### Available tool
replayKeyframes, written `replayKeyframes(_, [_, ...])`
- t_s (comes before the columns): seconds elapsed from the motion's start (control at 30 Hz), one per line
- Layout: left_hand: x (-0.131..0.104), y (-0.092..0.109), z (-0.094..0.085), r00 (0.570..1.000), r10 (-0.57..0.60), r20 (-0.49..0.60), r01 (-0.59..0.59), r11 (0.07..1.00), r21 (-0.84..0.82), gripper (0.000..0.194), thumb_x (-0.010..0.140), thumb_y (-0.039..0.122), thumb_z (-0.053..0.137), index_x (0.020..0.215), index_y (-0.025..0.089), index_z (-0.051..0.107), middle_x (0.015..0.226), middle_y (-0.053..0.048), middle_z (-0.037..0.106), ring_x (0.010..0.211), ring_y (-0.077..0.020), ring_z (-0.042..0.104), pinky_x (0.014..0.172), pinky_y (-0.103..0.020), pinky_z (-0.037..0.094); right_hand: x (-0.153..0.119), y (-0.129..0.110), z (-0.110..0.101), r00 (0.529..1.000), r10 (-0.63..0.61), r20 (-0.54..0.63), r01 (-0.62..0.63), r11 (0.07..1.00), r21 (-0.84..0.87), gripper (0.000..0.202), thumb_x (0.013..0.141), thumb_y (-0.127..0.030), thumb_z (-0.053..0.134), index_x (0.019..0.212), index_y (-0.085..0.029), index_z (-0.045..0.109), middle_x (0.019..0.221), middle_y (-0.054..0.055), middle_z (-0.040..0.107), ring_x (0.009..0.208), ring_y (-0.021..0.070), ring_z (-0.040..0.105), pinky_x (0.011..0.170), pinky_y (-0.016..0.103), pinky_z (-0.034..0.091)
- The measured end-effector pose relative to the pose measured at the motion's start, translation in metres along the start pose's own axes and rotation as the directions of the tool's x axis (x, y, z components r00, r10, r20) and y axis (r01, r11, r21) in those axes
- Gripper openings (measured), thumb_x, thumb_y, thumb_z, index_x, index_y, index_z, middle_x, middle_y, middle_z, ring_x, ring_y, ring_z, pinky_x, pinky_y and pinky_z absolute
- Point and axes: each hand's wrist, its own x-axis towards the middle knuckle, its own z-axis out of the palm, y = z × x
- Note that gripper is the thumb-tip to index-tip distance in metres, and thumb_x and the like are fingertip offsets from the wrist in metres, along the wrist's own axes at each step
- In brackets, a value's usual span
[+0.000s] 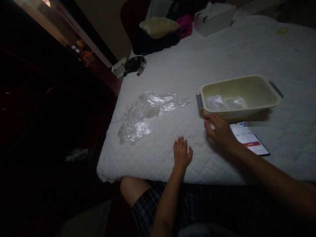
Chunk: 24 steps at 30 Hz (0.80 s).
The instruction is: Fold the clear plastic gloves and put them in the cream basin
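Observation:
My left hand (182, 153) lies palm down on the white quilted mattress pad, fingers stretched out and holding nothing. My right hand (218, 130) hovers in front of the near left corner of a cream plastic tub (242, 115). Its fingers are bent, with a gap between thumb and forefinger, and nothing shows in them. Whether the fingertips touch the tub I cannot tell. Inside the tub lie two flat, clear plastic packets (224, 102). To the left, a spread heap of crumpled clear plastic bags (148, 110) rests on the bed.
A tablet or phone (249, 140) with a lit screen lies partly under my right forearm. Along the bed's far side are a cushion (159, 27), a rolled magenta cloth (184, 27) and a white box (213, 19). A dark bundle (134, 64) sits at the left edge.

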Motion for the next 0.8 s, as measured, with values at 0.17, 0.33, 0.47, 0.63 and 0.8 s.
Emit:
replayKeyframes(0.17, [-0.013,-0.003,-0.015,0.987,-0.151,-0.063,0.155,0.985,0.070,0.035,0.088,0.020,0.049,0.122,0.013,0.058,0.137,-0.017,0.055,0.135,-0.0314,0.043,0.110,-0.059,0.033,-0.062,-0.045,0.081,0.984,-0.103,0.144,0.101,0.995,0.023,0.044,0.093,-0.024,0.035,0.131,-0.018,0.055,0.135,0.013,0.057,0.123,0.0254,0.054,0.103,0.046,0.044])
replayKeyframes(0.33, [-0.051,-0.024,-0.040,0.975,-0.212,-0.062,0.219,0.964,0.152,0.041,0.091,0.021,0.048,0.130,0.011,0.052,0.142,-0.021,0.048,0.139,-0.0332,0.037,0.108,-0.062,0.035,-0.100,-0.041,0.121,0.972,-0.082,0.221,0.112,0.985,-0.129,0.045,0.093,-0.025,0.039,0.131,-0.007,0.054,0.138,0.021,0.053,0.130,0.0273,0.048,0.108,0.044,0.039])
replayKeyframes(0.47, [-0.072,-0.044,-0.050,0.994,-0.105,-0.038,0.110,0.984,0.142,0.042,0.090,0.022,0.050,0.130,0.012,0.050,0.141,-0.019,0.051,0.137,-0.0297,0.042,0.108,-0.057,0.039,-0.113,-0.033,0.133,0.967,-0.099,0.237,0.152,0.964,-0.219,0.045,0.095,-0.029,0.036,0.133,-0.012,0.053,0.142,0.018,0.050,0.133,0.0292,0.045,0.108,0.050,0.037])
replayKeyframes(0.63, [-0.077,-0.050,-0.049,0.997,-0.070,-0.015,0.071,0.987,0.141,0.043,0.091,0.024,0.051,0.132,0.012,0.048,0.143,-0.018,0.049,0.140,-0.0285,0.037,0.112,-0.054,0.036,-0.115,-0.028,0.138,0.963,-0.132,0.234,0.188,0.953,-0.239,0.048,0.096,-0.032,0.034,0.137,-0.011,0.049,0.146,0.018,0.045,0.136,0.0298,0.040,0.109,0.049,0.034])
replayKeyframes(0.8, [-0.075,-0.047,-0.048,0.995,-0.095,-0.022,0.097,0.986,0.138,0.038,0.092,0.027,0.049,0.128,0.013,0.052,0.141,-0.016,0.051,0.138,-0.0286,0.040,0.112,-0.054,0.035,-0.114,-0.026,0.138,0.967,-0.116,0.229,0.165,0.964,-0.207,0.051,0.095,-0.033,0.034,0.140,-0.012,0.046,0.146,0.017,0.045,0.136,0.0303,0.040,0.110,0.051,0.033])
